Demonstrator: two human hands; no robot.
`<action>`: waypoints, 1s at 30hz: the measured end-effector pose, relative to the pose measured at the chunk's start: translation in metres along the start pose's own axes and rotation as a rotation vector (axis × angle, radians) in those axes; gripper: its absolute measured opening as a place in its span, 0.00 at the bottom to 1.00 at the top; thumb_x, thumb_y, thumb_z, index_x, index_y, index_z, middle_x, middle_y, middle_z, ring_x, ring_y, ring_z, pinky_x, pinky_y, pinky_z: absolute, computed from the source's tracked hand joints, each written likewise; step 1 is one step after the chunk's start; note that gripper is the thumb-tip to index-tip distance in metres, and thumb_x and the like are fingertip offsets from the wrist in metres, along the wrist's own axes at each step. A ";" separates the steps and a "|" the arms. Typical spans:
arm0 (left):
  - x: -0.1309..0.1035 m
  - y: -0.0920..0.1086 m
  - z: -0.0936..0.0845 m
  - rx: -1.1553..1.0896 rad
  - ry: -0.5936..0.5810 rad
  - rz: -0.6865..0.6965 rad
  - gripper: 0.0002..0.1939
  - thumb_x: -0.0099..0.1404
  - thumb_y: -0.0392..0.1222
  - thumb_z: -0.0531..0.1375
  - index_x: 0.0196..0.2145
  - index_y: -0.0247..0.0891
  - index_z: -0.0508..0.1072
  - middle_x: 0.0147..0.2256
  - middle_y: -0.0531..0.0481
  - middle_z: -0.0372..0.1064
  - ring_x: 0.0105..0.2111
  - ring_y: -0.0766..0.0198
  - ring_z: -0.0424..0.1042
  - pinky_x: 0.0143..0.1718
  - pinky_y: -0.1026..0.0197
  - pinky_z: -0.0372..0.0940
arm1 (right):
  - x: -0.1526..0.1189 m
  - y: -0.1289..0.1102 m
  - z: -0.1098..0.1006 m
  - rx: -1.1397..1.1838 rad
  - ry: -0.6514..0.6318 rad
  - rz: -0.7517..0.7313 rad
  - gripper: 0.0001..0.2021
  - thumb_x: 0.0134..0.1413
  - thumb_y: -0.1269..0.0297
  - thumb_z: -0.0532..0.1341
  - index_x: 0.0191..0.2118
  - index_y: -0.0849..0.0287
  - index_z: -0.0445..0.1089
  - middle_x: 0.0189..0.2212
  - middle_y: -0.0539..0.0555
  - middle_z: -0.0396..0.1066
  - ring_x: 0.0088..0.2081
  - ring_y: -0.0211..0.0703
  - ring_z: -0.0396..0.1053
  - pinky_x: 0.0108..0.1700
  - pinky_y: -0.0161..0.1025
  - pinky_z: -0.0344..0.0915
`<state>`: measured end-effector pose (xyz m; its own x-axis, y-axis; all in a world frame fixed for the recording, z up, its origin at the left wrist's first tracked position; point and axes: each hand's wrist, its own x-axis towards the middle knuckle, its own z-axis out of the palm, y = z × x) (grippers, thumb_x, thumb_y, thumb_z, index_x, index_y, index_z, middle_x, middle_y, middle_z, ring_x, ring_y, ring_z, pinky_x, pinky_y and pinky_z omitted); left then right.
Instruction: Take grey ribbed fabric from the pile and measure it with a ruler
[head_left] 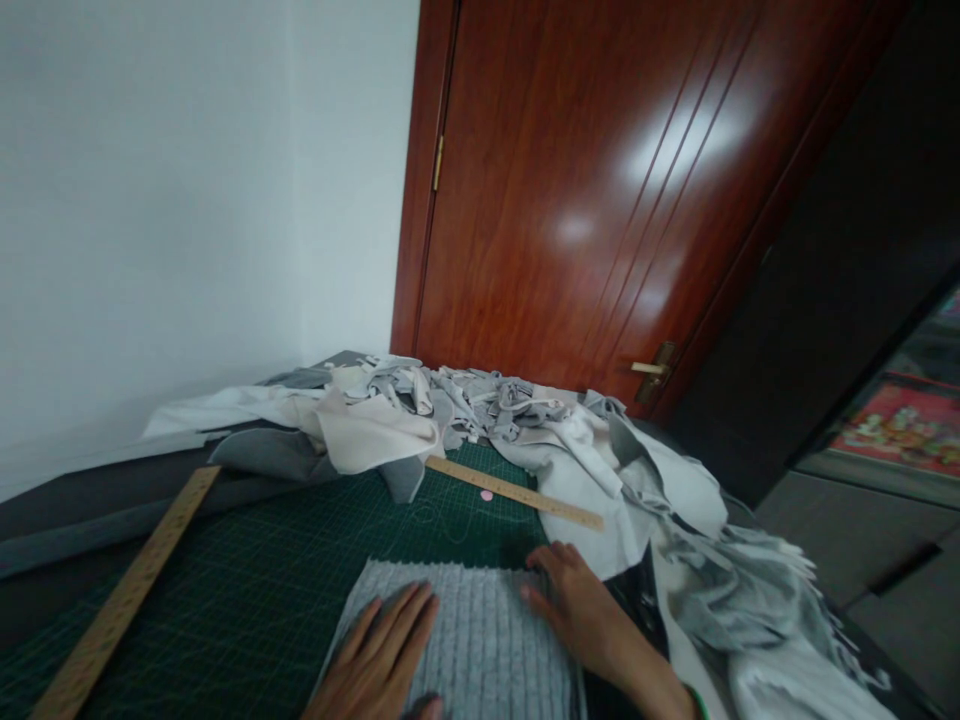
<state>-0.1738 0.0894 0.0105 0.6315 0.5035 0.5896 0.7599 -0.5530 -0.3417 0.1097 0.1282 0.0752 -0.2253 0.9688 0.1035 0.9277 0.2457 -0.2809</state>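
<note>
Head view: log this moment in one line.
left hand flat on grey ribbed fabric | right hand on its edge | cutting mat beneath

A white wall (150,200) stands on the left, meeting a red-brown wooden door (600,180) with a brass hinge (438,163) and brass handle (654,368). Light glares off the door's panel. To the right lies a dark opening (862,250) above grey floor (862,540).
</note>
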 end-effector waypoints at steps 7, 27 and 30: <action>0.000 0.000 0.006 -0.074 0.012 -0.091 0.31 0.72 0.56 0.52 0.64 0.33 0.62 0.58 0.42 0.72 0.55 0.50 0.73 0.53 0.44 0.64 | -0.037 -0.003 0.002 0.165 -0.110 0.253 0.20 0.59 0.67 0.62 0.53 0.76 0.69 0.50 0.71 0.70 0.54 0.62 0.66 0.58 0.51 0.60; 0.022 -0.037 -0.011 -0.659 -0.301 -0.719 0.14 0.71 0.54 0.40 0.33 0.50 0.59 0.23 0.57 0.70 0.25 0.50 0.77 0.30 0.52 0.67 | -0.089 -0.031 0.013 1.040 -0.046 0.099 0.21 0.60 0.44 0.60 0.32 0.59 0.72 0.28 0.47 0.66 0.35 0.40 0.64 0.41 0.36 0.61; 0.059 -0.048 -0.044 -0.588 -0.264 -0.728 0.12 0.69 0.52 0.43 0.39 0.47 0.62 0.36 0.49 0.76 0.34 0.49 0.79 0.38 0.50 0.69 | -0.101 -0.033 0.017 1.281 -0.141 0.070 0.21 0.56 0.43 0.64 0.39 0.58 0.75 0.31 0.49 0.72 0.34 0.39 0.68 0.43 0.37 0.64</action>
<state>-0.1798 0.1165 0.0936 0.1059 0.9467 0.3042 0.8251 -0.2544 0.5044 0.0969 0.0232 0.0575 -0.2899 0.9566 -0.0279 0.0117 -0.0256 -0.9996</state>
